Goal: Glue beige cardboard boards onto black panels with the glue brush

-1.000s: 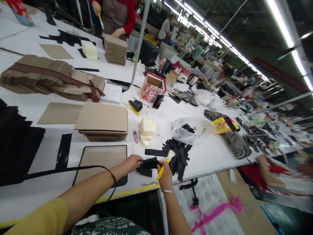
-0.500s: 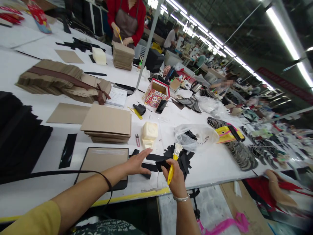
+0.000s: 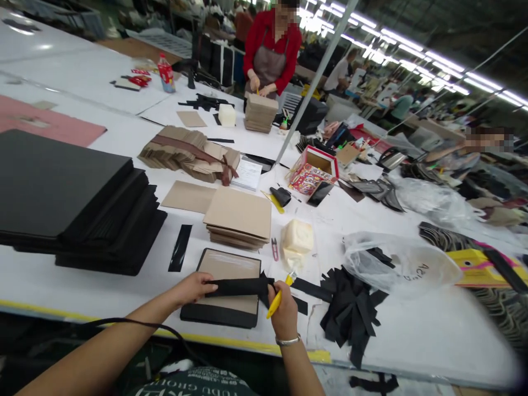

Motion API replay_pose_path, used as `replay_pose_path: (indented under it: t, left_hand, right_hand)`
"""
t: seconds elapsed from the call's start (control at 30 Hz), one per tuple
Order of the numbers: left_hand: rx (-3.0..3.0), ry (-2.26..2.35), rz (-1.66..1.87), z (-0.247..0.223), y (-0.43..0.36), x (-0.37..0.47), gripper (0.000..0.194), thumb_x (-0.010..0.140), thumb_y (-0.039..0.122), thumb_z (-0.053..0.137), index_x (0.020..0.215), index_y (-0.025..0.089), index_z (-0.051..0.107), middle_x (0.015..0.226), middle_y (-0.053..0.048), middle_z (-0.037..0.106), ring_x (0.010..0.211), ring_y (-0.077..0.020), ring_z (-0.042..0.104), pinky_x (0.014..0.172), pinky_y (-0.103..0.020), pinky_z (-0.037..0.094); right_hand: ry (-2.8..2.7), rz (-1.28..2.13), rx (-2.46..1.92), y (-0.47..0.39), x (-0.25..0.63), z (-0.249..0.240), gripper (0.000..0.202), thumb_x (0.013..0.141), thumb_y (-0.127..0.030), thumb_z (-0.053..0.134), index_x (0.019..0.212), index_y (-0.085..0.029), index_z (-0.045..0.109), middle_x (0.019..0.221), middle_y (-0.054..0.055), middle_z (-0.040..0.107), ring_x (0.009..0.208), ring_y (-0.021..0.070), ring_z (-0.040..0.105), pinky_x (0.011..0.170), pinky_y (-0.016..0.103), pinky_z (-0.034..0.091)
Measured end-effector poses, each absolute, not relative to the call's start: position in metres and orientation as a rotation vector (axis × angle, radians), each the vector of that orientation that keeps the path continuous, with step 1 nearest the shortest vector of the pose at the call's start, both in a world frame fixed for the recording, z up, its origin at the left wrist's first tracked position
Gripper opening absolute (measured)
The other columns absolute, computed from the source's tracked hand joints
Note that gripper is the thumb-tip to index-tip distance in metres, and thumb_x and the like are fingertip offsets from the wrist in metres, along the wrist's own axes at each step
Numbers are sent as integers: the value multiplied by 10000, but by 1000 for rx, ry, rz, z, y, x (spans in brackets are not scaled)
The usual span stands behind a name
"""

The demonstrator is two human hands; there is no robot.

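My left hand (image 3: 193, 290) pinches one end of a black strip (image 3: 236, 286). The strip is stretched across a tan board with black edging (image 3: 231, 260) that lies flat on the table. Near the strip's other end is my right hand (image 3: 285, 312), closed around a yellow-handled brush (image 3: 274, 303) and seeming to grip the strip too. The brush points up and away, toward a cream-coloured block-like container (image 3: 297, 236). More black strips lie just right of that hand, beside a heap of black strips (image 3: 350, 311).
A stack of tan boards (image 3: 239, 214) stands behind the edged board, with small pink snips (image 3: 275, 249) beside it. Tall black stacks (image 3: 82, 203) fill the left. A clear plastic bag (image 3: 396, 264) lies right. Across the table a person in red (image 3: 272, 52) works; a metal pole (image 3: 315, 82) rises between.
My left hand has gone from spread fingers to pinching the strip. Both hands have shifted left over the edged board, stretching the strip across it. The view has swung left.
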State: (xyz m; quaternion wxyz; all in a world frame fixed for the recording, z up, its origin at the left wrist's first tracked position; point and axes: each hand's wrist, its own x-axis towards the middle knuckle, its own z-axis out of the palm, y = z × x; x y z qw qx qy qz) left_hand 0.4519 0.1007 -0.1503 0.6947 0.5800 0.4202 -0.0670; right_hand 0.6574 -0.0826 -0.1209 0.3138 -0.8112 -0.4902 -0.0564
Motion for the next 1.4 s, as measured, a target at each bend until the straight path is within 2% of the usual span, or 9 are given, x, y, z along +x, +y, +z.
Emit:
replay_pose_path:
  t: [0.1,0.2,0.33,0.47,0.9,1.23,1.4]
  left_hand:
    - [1305,1075,-18,-159,119,442,396,626,567,580,676,184,494,347,99,322,309,-61,282,348,-180,168]
    - [1370,1171,76,-164,133,450,404,649,589,524,617,193,448,373,85,343,333,-71,313,365,-190,214]
    - [1526,1262,155,-173,147,464,345,675,505,537,558,184,489,398,48,424,394,-105,411,436,-221,287]
    - [1699,1334,234,-181,154,470,289,656,433,589,531,175,552,522,9,547,533,-132,493,519,-231,307]
    - [1864,1432,255,-189,150,474,299,756,408,492,578,174,543,566,-7,575,560,-135,510,527,-221,297]
    - [1924,1428,232,-194,144,476,359,757,498,473,566,195,495,510,13,524,507,-136,479,497,-229,265]
    - [1955,1452,183,-194,145,477,337,757,484,468,584,198,514,528,6,530,534,-148,493,502,-230,264]
  right_hand:
    - [-1260,-137,-2149,-63,649,-150,178,870,-321,459,901,-156,520,744,32,605,605,127,584,568,224,450]
    - [-1329,-171,-2181,-44,648,-171,216,883,-326,425,910,-148,545,767,49,626,642,139,593,606,234,445]
    - [-1364,-181,-2330,-29,656,-191,260,893,-335,386,914,-148,566,731,57,631,614,160,571,602,260,411]
    - [-1333,-134,-2389,-22,663,-205,272,884,-345,387,958,-139,548,743,65,628,626,171,564,608,268,397]
    - [-1277,-53,-2370,-10,668,-209,250,872,-312,411,985,-122,528,778,74,617,680,185,571,645,291,421]
    - [-1240,-21,-2409,-12,667,-210,213,861,-255,412,998,-131,519,765,67,601,713,177,561,660,276,411]
    - [-1245,-23,-2406,-13,667,-209,207,859,-247,414,997,-131,515,766,69,597,712,180,557,663,279,405]
